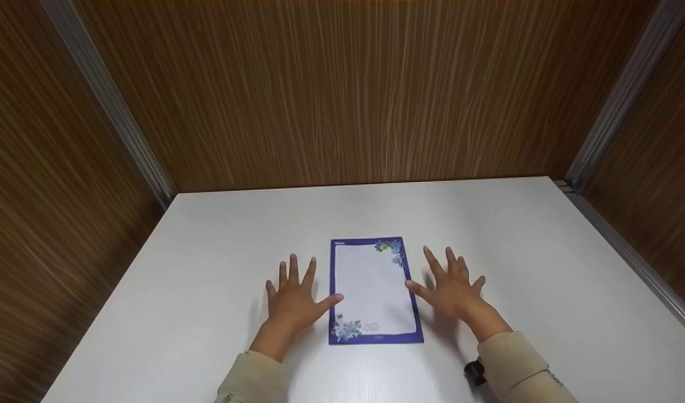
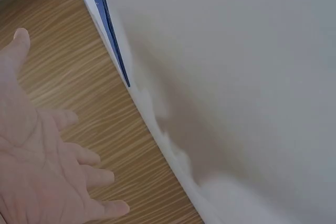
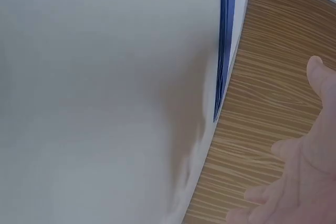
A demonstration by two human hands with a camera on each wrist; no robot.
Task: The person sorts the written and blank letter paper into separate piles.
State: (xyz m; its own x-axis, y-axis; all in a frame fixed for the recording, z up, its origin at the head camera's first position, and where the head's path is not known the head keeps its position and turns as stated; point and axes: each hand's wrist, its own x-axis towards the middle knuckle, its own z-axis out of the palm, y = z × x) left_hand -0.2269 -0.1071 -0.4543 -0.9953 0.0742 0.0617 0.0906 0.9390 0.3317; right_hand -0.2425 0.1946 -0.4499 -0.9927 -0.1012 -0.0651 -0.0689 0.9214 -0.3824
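A rectangular writing pad [image 1: 373, 288] with a purple border, white middle and blue flowers at two corners lies flat on the white table [image 1: 219, 240]. To its left, my left hand [image 1: 294, 305] is spread palm down, its thumb overlapping the pad's left edge in the head view. My right hand [image 1: 451, 291] is spread on the other side, thumb tip right at the pad's right edge. Both hands hover above the table and cast shadows on it. In the wrist views, the left palm [image 2: 42, 166] and right palm [image 3: 310, 166] hold nothing. The pad's layered edge [image 3: 226, 40] shows several sheets.
Wood-grain panels [image 1: 342, 95] close off the back and both sides, joined by metal corner strips [image 1: 107, 101]. A small black object [image 1: 475, 372] sits at the right sleeve [image 1: 516, 364].
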